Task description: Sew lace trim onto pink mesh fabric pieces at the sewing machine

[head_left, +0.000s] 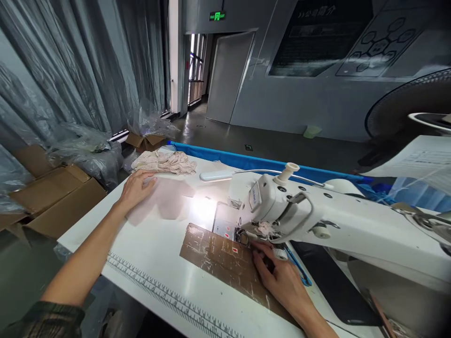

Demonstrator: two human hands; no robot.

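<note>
My left hand [136, 191] lies on the white table with its fingers stretched out, at the edge of a thin, pale pink sheer fabric [171, 201]. Just beyond its fingertips is a tied bundle of cream lace trim [164, 162]. Under the head of a white sewing machine [338, 211], my right hand [283, 277] has its fingers curled close to the presser foot [243, 237]. Whatever its fingertips pinch is hidden. A brown taped board [218, 257] lies flat in front of the needle area, partly beneath the right hand.
A printed ruler [165, 295] runs along the table's front edge. Right of my right hand lie a blue-handled tool [299, 270] and a black phone-like slab [338, 286]. A lamp [216, 175] lights the cloth. Cardboard boxes [66, 202] stand at left.
</note>
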